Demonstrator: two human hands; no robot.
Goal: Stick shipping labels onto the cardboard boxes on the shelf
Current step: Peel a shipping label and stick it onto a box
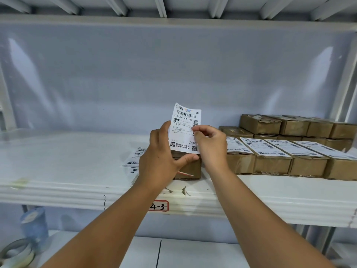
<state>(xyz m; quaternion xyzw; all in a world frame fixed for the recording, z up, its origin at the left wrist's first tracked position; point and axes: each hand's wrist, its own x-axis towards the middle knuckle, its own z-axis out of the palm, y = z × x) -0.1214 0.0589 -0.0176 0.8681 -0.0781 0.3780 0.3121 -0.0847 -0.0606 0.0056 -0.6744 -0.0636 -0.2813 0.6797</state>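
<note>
A white shipping label (184, 124) with barcodes stands upright above a small cardboard box (190, 168) on the white shelf (77, 171). My left hand (161, 159) holds the label's left edge, its thumb lying along the box's top front edge. My right hand (210, 144) pinches the label's right edge between thumb and fingers. The box is largely hidden behind both hands. To the right stands a row of cardboard boxes with labels on top (274, 149).
More brown boxes without labels (289, 125) are stacked behind the labelled row. Loose labels (135, 157) lie on the shelf left of my left hand. A tag reading 4-3 (158, 206) sits on the shelf's front edge. Tape rolls (17, 252) rest on the lower level at left.
</note>
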